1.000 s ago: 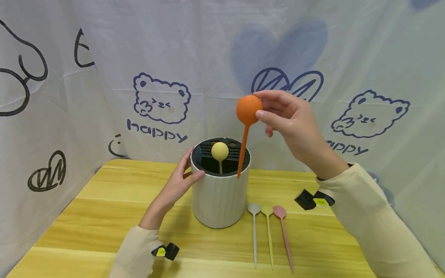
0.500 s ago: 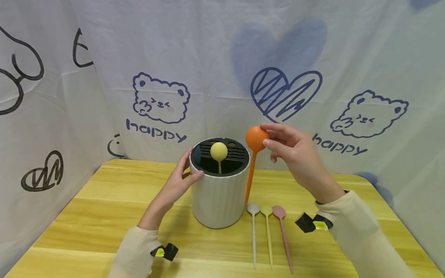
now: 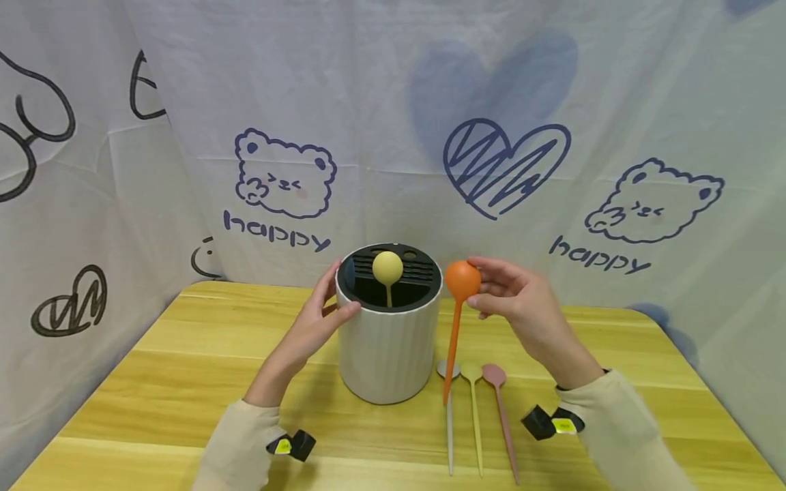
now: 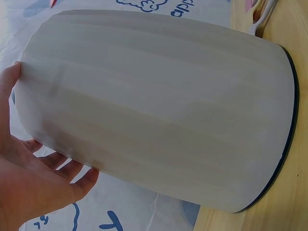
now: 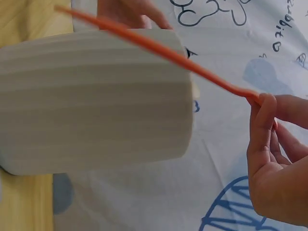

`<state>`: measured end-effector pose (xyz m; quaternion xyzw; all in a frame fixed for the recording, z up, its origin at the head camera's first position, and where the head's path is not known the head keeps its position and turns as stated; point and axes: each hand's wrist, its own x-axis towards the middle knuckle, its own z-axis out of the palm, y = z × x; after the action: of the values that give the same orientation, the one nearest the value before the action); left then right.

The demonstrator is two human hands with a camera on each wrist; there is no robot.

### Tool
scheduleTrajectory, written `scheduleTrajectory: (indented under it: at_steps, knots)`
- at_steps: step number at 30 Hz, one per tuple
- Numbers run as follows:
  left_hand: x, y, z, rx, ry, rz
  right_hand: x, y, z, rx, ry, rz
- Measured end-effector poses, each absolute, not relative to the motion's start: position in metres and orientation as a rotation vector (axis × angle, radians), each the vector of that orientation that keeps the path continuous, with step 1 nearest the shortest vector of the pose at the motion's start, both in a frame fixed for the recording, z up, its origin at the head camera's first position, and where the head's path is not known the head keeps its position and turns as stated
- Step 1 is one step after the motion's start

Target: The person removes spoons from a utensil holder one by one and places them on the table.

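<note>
A white ribbed utensil holder [image 3: 388, 354] with a black slotted top stands upright on the wooden table. One pale yellow spoon [image 3: 387, 269] stands in it, round bowl up. My left hand [image 3: 307, 331] rests against the holder's left side, thumb at the front rim and fingers spread along the wall. To the right of the holder, my right hand [image 3: 528, 307] pinches an orange spoon [image 3: 462, 280] by its round bowl. Its thin handle points down, overlapping a grey spoon [image 3: 450, 436] in the head view. In the right wrist view the orange handle [image 5: 159, 48] passes in front of the holder.
Beside the grey spoon lie a yellow spoon [image 3: 476, 423] and a pink spoon [image 3: 505, 426], side by side with handles toward me. A printed white cloth [image 3: 393, 102] hangs behind the table [image 3: 184, 395] and along its sides.
My right hand has come down with the orange spoon, from above the holder's right rim to beside it, slightly rightward. The left hand and the holder stay where they were.
</note>
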<state>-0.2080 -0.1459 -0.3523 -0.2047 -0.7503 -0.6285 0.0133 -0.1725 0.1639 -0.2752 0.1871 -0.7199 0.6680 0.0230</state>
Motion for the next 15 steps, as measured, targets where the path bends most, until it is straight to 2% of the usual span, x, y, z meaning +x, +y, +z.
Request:
scheduleTrajectory:
  at_steps: [15]
  knots:
    - [-0.209,-0.146,-0.353,-0.639,-2.333,-1.961,-0.174,0.177,-0.313,0.520,-2.363,2.107]
